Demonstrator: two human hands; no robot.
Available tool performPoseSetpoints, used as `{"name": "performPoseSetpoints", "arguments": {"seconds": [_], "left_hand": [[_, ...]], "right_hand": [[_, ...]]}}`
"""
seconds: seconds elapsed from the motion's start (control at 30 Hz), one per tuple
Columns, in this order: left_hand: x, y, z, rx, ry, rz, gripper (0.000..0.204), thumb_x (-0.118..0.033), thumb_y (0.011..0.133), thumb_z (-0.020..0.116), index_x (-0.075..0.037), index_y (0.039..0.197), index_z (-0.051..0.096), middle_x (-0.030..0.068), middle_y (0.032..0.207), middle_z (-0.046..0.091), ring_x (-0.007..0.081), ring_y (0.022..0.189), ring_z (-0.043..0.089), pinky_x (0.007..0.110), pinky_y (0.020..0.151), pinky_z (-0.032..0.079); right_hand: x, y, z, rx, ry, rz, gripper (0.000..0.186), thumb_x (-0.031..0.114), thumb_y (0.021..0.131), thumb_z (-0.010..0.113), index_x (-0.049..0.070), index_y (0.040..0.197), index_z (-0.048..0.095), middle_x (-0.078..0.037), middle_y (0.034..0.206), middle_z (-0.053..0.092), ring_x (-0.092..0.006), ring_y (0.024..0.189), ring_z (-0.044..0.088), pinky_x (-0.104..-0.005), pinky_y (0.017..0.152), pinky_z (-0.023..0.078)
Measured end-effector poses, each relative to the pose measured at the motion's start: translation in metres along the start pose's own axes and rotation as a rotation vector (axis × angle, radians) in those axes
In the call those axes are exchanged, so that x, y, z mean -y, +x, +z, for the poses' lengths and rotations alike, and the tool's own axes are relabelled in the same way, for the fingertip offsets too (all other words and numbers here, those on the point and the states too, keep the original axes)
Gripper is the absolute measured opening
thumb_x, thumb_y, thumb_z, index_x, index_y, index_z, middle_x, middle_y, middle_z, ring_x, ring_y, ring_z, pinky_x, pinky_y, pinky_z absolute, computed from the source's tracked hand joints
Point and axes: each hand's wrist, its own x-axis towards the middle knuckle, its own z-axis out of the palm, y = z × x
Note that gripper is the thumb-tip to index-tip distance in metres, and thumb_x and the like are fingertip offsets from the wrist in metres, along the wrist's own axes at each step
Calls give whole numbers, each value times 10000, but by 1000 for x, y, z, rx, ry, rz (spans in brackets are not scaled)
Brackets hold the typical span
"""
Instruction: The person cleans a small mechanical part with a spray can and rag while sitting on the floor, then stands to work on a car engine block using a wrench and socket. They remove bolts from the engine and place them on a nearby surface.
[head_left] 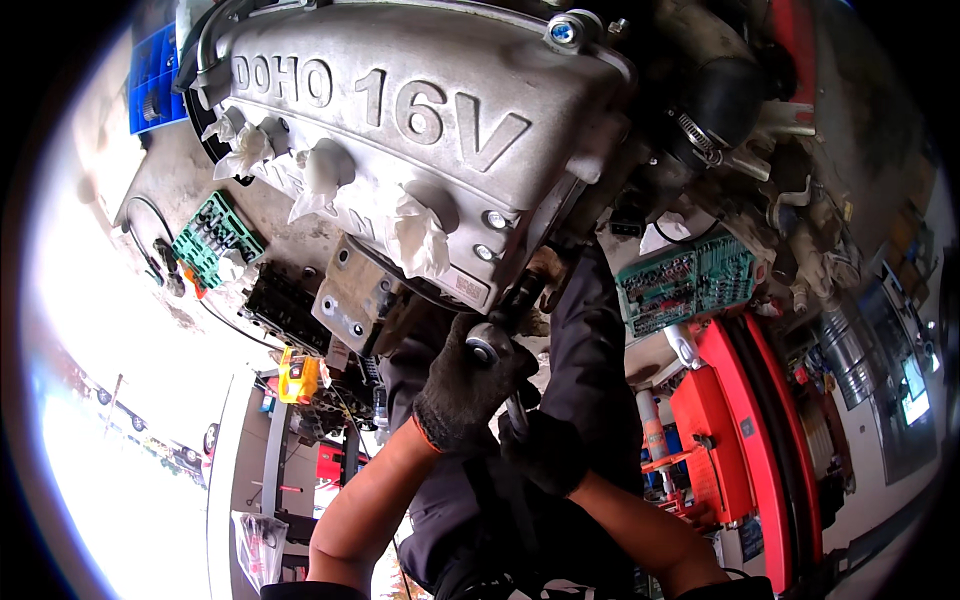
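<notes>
A grey cast-aluminium engine cover (420,110) fills the upper middle, with white rags (415,235) stuffed into its round holes. Below its lower edge I hold a silver ratchet (488,346) whose black extension (522,295) runs up to the engine's side. My left hand (462,392), in a black glove with an orange cuff, wraps around the ratchet head. My right hand (545,452), also in a black glove, grips the handle just below it. Both forearms are bare and come in from the lower edge.
Open green socket sets lie at left (215,238) and right (685,282) of the engine. A red tool stand (745,430) rises at right. A black hose with a metal clamp (715,105) is at upper right, a blue bin (155,85) at upper left, and a yellow box (298,376) below.
</notes>
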Motion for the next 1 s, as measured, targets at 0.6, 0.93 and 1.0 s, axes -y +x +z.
{"name": "performPoseSetpoints", "arguments": {"seconds": [0.6, 0.93, 1.0], "left_hand": [[-198, 103, -277, -1300, 989, 765, 289, -189, 918, 576, -64, 1159, 676, 156, 1126, 668, 362, 1067, 635, 423, 949, 499], [-251, 154, -253, -736, 1829, 920, 385, -327, 798, 672, -241, 1172, 697, 79, 1100, 700, 297, 1066, 631, 399, 908, 521], [-252, 160, -267, -693, 1726, 809, 407, -351, 829, 656, -240, 1220, 678, 87, 1152, 686, 297, 1094, 640, 405, 938, 510]], "right_hand": [[-24, 1, 11, 136, 141, -58, 204, 231, 936, 659, 28, 928, 646, -61, 746, 646, -184, 709, 641, -308, 643, 495], [-32, 7, 22, 0, 71, -269, 221, 258, 1009, 560, 74, 1014, 684, -33, 837, 679, -149, 763, 660, -310, 669, 522], [-82, 8, 40, -182, -387, -535, 232, 243, 1025, 551, 74, 1126, 673, -34, 908, 688, -150, 816, 674, -296, 689, 537]]}}
